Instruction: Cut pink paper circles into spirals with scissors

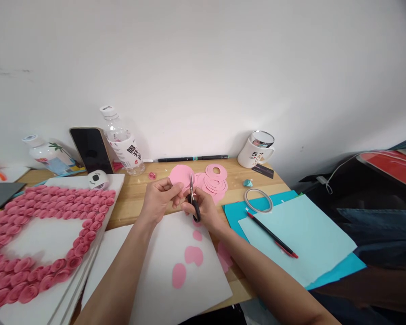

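Between the thumb and fingers of my left hand (160, 197) is a pink paper circle (180, 175), held up above the desk. My right hand (205, 208) grips black-handled scissors (195, 208), their blades pointing up at the circle's right edge. Just behind the scissors lies a pile of pink paper rings (216, 182), cut with holes in the middle. Below my hands, a white sheet (155, 280) carries several pink paper scraps (194, 256).
A board of pink paper roses (71, 262) lies on the left. Along the wall stand a phone (92, 149), a water bottle (125, 146) and a white mug (253, 151). Blue paper (301, 239) with a pen (272, 234) and a grey ring (258, 200) lies right.
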### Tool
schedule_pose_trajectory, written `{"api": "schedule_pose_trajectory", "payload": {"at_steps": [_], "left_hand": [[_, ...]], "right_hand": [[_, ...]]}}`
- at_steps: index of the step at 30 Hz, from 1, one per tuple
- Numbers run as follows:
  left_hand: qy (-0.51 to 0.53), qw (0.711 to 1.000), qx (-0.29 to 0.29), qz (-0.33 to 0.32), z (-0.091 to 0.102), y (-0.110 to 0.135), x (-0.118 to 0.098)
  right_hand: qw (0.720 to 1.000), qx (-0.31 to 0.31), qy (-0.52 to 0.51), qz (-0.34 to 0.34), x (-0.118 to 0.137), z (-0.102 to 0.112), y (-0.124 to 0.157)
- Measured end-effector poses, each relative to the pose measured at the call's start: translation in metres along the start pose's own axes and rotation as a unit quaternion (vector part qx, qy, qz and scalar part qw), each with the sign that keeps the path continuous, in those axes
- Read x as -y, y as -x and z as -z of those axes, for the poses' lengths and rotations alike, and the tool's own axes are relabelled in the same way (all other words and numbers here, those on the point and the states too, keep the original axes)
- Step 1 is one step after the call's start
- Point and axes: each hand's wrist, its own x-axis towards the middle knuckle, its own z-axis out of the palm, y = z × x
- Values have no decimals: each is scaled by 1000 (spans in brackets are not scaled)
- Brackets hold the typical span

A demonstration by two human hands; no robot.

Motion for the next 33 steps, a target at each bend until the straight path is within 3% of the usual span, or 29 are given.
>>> {"api": "schedule_pose_trajectory", "payload": {"at_steps": [7, 33], "left_hand": [[-20, 1000, 8, 11, 1, 0, 1], [11, 1000, -7, -2, 4, -3, 1]], "right_hand": [[999, -6, -28, 21, 0, 1, -3], [1000, -22, 0, -20, 5, -1, 0]]}}
